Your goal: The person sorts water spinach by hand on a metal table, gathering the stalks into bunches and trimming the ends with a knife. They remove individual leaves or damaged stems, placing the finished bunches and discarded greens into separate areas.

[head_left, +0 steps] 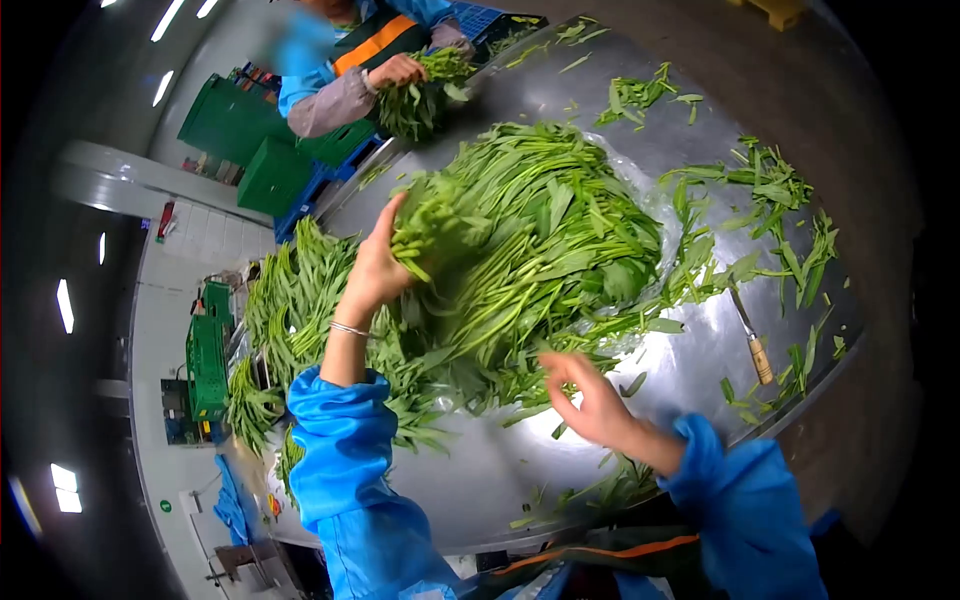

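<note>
A bunch of leafy green stems (432, 225) is held in my left hand (380, 262), raised over the left side of a large pile of the same greens (560, 220). The thumb points up and the cut stem ends show beside the palm. My right hand (590, 402) is at the pile's near edge, slightly blurred, with its fingers apart and nothing visible in it. Both hands are bare below blue sleeves. The pile lies partly on clear plastic on the metal table (480, 490).
A knife with a wooden handle (760, 360) lies at the right. Loose leaves (775, 185) are scattered along the table's right side. More greens (300, 290) are heaped at the left. Across the table, a co-worker (370, 60) holds a bunch. Green crates (208, 360) stand beyond.
</note>
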{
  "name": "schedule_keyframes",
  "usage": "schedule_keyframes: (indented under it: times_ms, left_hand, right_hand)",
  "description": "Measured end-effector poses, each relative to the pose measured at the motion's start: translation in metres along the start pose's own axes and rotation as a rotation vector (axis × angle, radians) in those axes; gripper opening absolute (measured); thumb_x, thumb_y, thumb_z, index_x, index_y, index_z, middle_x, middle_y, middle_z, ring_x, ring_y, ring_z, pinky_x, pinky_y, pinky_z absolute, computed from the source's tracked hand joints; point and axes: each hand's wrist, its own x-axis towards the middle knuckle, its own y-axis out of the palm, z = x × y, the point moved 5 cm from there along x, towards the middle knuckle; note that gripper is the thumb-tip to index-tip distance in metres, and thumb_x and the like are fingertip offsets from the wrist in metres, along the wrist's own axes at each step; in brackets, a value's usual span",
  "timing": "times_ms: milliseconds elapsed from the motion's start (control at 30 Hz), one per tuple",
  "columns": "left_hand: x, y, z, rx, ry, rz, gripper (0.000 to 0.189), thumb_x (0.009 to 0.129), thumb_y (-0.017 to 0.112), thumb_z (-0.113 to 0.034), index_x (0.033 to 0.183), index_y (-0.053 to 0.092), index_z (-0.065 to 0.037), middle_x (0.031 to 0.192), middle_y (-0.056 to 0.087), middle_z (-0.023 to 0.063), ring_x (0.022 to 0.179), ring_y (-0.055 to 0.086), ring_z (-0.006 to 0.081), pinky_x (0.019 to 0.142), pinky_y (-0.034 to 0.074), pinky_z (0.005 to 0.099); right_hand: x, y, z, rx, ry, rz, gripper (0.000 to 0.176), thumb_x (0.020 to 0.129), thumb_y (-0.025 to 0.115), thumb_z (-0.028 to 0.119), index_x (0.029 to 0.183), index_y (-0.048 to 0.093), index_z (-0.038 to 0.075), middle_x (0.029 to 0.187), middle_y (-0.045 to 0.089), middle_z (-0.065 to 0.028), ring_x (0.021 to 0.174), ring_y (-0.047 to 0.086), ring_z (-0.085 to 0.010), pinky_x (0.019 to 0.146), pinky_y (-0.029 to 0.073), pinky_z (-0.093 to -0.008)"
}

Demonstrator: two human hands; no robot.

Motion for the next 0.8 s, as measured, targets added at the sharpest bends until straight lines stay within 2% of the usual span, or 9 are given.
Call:
schedule_keyframes:
  times_ms: [133, 200, 267, 333, 433, 467, 600, 700, 800]
  left_hand:
    - [-0.020, -0.013, -0.011, -0.228, 0.089, -0.007, 0.091, 0.064, 0.070, 0.007, 0.141, 0.026, -0.010, 0.119, 0.056, 0.0088, 0.106, 0.054, 0.0165, 0.093, 0.042, 0.0287]
    - [-0.026, -0.003, -0.015, -0.417, 0.025, 0.072, 0.103, 0.061, 0.072, 0.007, 0.144, 0.015, -0.012, 0.123, 0.050, 0.0118, 0.111, 0.051, 0.0205, 0.095, 0.043, 0.0321]
    - [-0.028, 0.011, -0.005, -0.200, 0.078, -0.086, 0.110, 0.058, 0.077, 0.003, 0.145, 0.011, -0.011, 0.133, 0.038, 0.0155, 0.118, 0.046, 0.0253, 0.097, 0.041, 0.0348]
    - [-0.036, 0.016, -0.016, 0.204, 0.449, -0.177, 0.120, 0.056, 0.084, -0.019, 0.143, 0.004, -0.001, 0.141, 0.027, 0.0219, 0.130, 0.030, 0.0340, 0.108, 0.023, 0.0453]
    - [-0.047, 0.042, 0.004, 0.363, 0.420, -0.336, 0.115, 0.057, 0.082, -0.030, 0.141, 0.009, -0.001, 0.138, 0.030, 0.0232, 0.129, 0.030, 0.0381, 0.106, 0.014, 0.0570]
    - [-0.047, 0.049, 0.007, 0.416, 0.469, -0.440, 0.106, 0.061, 0.079, -0.024, 0.141, 0.013, -0.001, 0.133, 0.037, 0.0239, 0.123, 0.039, 0.0388, 0.103, 0.025, 0.0526]
    - [-0.035, 0.032, 0.020, 0.359, 0.455, -0.389, 0.082, 0.064, 0.070, -0.004, 0.137, 0.033, -0.007, 0.090, 0.060, 0.0160, 0.082, 0.057, 0.0345, 0.074, 0.046, 0.0410]
    - [-0.022, -0.025, -0.004, 0.478, 0.131, -0.264, 0.086, 0.063, 0.073, -0.002, 0.137, 0.032, -0.013, 0.118, 0.058, 0.0150, 0.102, 0.058, 0.0329, 0.085, 0.049, 0.0372]
    - [-0.015, -0.023, -0.026, 0.564, 0.106, -0.225, 0.083, 0.066, 0.072, -0.012, 0.138, 0.029, -0.016, 0.098, 0.063, 0.0175, 0.085, 0.063, 0.0338, 0.072, 0.051, 0.0409]
  right_hand:
    - [0.096, 0.027, 0.015, 0.234, -0.094, -0.314, 0.070, 0.077, 0.059, 0.000, 0.137, 0.023, 0.000, 0.123, 0.046, -0.0143, 0.108, 0.048, -0.0226, 0.089, 0.043, -0.0342]
    - [0.137, 0.038, 0.024, 0.901, 0.245, -0.227, 0.076, 0.074, 0.060, 0.000, 0.138, 0.020, 0.003, 0.129, 0.040, -0.0112, 0.120, 0.039, -0.0206, 0.097, 0.036, -0.0345]
    - [0.163, 0.048, 0.017, 0.926, 0.194, 0.119, 0.069, 0.073, 0.055, -0.003, 0.137, 0.031, 0.005, 0.120, 0.050, -0.0082, 0.113, 0.045, -0.0180, 0.095, 0.037, -0.0300]
    - [0.159, 0.046, 0.015, 1.052, 0.318, -0.090, 0.062, 0.073, 0.052, -0.005, 0.133, 0.039, 0.004, 0.118, 0.053, -0.0072, 0.110, 0.049, -0.0167, 0.094, 0.038, -0.0288]
    - [0.145, 0.044, 0.015, 1.050, 0.376, -0.064, 0.068, 0.068, 0.046, -0.009, 0.135, 0.038, 0.004, 0.121, 0.052, -0.0060, 0.108, 0.049, -0.0180, 0.093, 0.038, -0.0271]
    - [0.140, 0.044, 0.013, 1.023, 0.373, -0.047, 0.070, 0.067, 0.045, -0.010, 0.135, 0.037, 0.004, 0.122, 0.052, -0.0063, 0.108, 0.049, -0.0184, 0.093, 0.038, -0.0265]
    - [0.135, 0.021, -0.003, 0.714, 0.195, 0.013, 0.079, 0.062, 0.039, -0.014, 0.138, 0.027, 0.003, 0.127, 0.049, -0.0155, 0.118, 0.047, -0.0195, 0.091, 0.040, -0.0266]
    - [0.111, 0.001, -0.028, -0.149, -0.062, 0.038, 0.066, 0.066, 0.042, -0.009, 0.130, 0.040, 0.005, 0.132, 0.046, -0.0148, 0.128, 0.040, -0.0263, 0.103, 0.031, -0.0403]
    - [0.077, 0.018, -0.038, -0.762, -0.249, 0.041, 0.050, 0.072, 0.050, 0.000, 0.121, 0.053, 0.010, 0.135, 0.044, -0.0084, 0.131, 0.033, -0.0260, 0.108, 0.016, -0.0517]
